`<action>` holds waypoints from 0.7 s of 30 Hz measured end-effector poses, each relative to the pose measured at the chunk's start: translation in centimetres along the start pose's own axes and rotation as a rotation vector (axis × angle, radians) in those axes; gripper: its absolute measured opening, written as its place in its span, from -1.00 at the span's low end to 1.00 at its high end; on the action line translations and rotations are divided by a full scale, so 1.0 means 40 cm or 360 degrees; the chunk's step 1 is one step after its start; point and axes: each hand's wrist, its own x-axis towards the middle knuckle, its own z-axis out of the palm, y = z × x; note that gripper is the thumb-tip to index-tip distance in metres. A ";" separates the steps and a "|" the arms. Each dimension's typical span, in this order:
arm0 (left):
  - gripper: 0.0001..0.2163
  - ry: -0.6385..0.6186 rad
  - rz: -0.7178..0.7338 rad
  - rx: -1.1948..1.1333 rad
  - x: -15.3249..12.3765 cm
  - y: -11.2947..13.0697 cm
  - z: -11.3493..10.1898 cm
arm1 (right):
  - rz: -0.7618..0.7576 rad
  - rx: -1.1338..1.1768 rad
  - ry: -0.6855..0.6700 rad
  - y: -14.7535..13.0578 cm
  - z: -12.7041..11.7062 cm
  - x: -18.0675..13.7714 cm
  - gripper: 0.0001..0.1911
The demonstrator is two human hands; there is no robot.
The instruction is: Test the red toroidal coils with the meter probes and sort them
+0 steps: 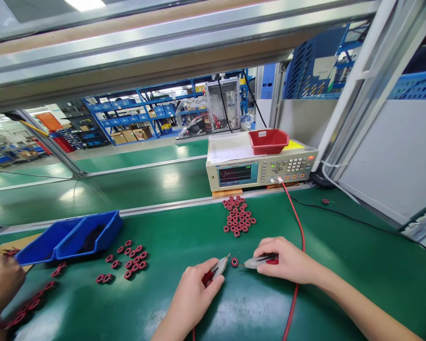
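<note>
My left hand (199,293) grips a test clip (220,268) with grey jaws and a red handle, its tip just left of a small red-and-black wound coil ring (235,262). From the other side, my right hand (284,260) holds a second grey-and-red test clip (255,262), its tip pointing at the ring's right side. Thin wire ends seem to reach from the ring toward both clips; whether the jaws bite on them is too small to tell. Beyond the hands lies a cluster of similar coil rings (238,215), in front of a bench tester (262,166) whose screen reads OK.
A red cable (298,218) runs from the tester past my right wrist. Blue bins (102,241) stand left, near loose rings (135,260). Another person's hand (2,284) is at the far left. A red tray (269,142) sits on the tester; one ring (325,201) lies right.
</note>
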 end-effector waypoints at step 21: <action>-0.69 -0.0026 -0.0053 0.0010 0.000 -0.008 0.008 | -0.0032 -0.0137 -0.0055 -0.013 0.019 -0.004 -0.84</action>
